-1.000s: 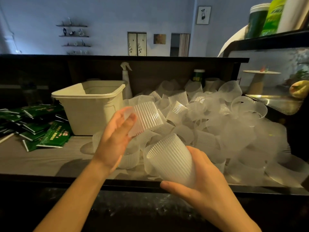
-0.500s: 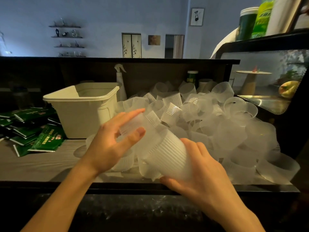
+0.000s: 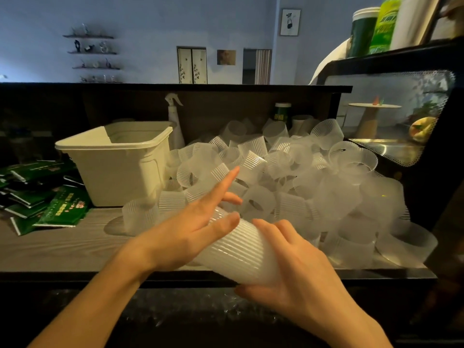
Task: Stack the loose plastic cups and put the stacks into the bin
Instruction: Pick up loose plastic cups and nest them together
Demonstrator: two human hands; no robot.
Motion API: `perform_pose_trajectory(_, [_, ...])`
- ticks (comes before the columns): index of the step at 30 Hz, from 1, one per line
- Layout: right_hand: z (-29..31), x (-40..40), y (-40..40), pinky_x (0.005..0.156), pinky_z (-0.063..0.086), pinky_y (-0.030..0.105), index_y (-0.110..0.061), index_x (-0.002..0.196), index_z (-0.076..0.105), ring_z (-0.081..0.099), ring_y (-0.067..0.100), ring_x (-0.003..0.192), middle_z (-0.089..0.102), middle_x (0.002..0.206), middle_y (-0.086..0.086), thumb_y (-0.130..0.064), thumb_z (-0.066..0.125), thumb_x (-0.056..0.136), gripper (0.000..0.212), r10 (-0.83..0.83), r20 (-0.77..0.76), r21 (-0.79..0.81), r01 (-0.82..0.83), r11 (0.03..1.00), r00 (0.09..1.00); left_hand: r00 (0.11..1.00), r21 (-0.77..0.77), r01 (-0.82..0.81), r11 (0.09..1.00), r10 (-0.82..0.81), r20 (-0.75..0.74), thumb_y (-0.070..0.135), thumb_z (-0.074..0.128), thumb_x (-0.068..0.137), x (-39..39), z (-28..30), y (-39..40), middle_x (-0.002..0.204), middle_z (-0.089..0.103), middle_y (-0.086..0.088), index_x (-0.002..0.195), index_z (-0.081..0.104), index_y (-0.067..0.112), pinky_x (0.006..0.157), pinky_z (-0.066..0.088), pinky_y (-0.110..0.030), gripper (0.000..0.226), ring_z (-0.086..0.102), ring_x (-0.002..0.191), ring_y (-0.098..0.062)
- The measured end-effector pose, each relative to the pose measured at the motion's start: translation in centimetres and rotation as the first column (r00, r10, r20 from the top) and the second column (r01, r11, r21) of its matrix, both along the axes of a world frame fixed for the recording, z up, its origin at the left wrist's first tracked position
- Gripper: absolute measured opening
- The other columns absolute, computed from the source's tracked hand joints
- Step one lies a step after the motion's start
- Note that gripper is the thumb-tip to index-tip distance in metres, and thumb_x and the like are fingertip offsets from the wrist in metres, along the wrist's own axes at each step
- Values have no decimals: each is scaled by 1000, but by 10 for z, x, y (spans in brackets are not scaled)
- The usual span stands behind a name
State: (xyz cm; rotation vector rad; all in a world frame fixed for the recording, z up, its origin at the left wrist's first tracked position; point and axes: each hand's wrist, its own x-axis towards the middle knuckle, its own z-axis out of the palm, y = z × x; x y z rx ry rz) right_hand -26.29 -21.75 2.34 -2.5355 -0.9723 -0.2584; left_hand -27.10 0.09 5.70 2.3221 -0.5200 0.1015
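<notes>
We see the wooden counter (image 3: 62, 247) stretching across the view, its dark front edge running just below both hands, with a dark back panel closing it off behind. Bare wood lies open between the bin and the front edge, on the left half.

The heap of loose cups (image 3: 301, 182) fills the right half of the counter, ribbed translucent cups lying every way, reaching from the back panel nearly to the front edge and against the dark cabinet on the right. The cream bin (image 3: 120, 172) stands upright left of the heap, mouth up, its right wall touching the nearest cups; what lies inside we cannot tell.

The stack of cups (image 3: 236, 252) is held over the front edge, long axis tilted, the wide end toward the lower right and the narrower end pointing up and to the left, toward the bin.

Our right hand (image 3: 296, 277) curls round the wide end, thumb beneath and fingers over the top. Our left hand (image 3: 190, 229) lies at the narrower end with fingers straight and spread (the index points up over the heap), the thumb pressed flat on the ribbed wall; it grips nothing that we can see.

Green packets (image 3: 62, 207) lie scattered at the left edge, bearing print too small to read. A white spray bottle (image 3: 175, 121) stands behind the bin, and a green-labelled bottle (image 3: 281, 114) behind the heap, its writing unreadable.
</notes>
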Motion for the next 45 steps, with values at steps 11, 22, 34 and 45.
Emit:
perform_pose_trajectory(11, [-2, 0, -42, 78, 47, 20, -51, 129, 20, 48, -3, 100, 33, 115, -29, -83, 54, 59, 84, -197, -81, 187, 209, 960, 977, 888, -152, -194, 969, 239, 392, 43, 58, 94, 78, 12, -28, 144, 43, 19, 148, 37, 34, 105, 39, -22, 59, 39, 128, 6])
perform_pose_trajectory(22, [-3, 6, -63, 69, 41, 16, -49, 127, 21, 48, -1, 96, 34, 112, -24, -83, 55, 65, 78, -312, -120, 181, 330, 927, 943, 867, 730, -457, 508, 72, 492, 46, 66, 89, 189, 10, -24, 164, 14, -5, 157, 11, 22, 117, 23, -44, 91, 12, 150, -28])
perform_pose_trajectory(34, [-14, 14, -67, 81, 48, 22, -46, 125, 26, 51, 1, 98, 41, 115, -24, -80, 59, 65, 76, -316, -164, 259, 350, 900, 934, 715, 107, -394, 913, 232, 659, 61, 68, 76, 154, 32, -7, 117, 50, -5, 133, 55, 16, 85, 49, -30, 74, 54, 99, -18])
perform_pose_trajectory(45, [-14, 17, -64, 82, 52, 28, -48, 122, 22, 53, 5, 98, 39, 118, -23, -75, 62, 68, 72, -278, -134, 273, 305, 913, 951, 916, -402, -119, 908, 257, 309, 55, 57, 85, 88, 32, -37, 104, 63, 15, 110, 60, 35, 77, 56, -25, 32, 62, 97, -7])
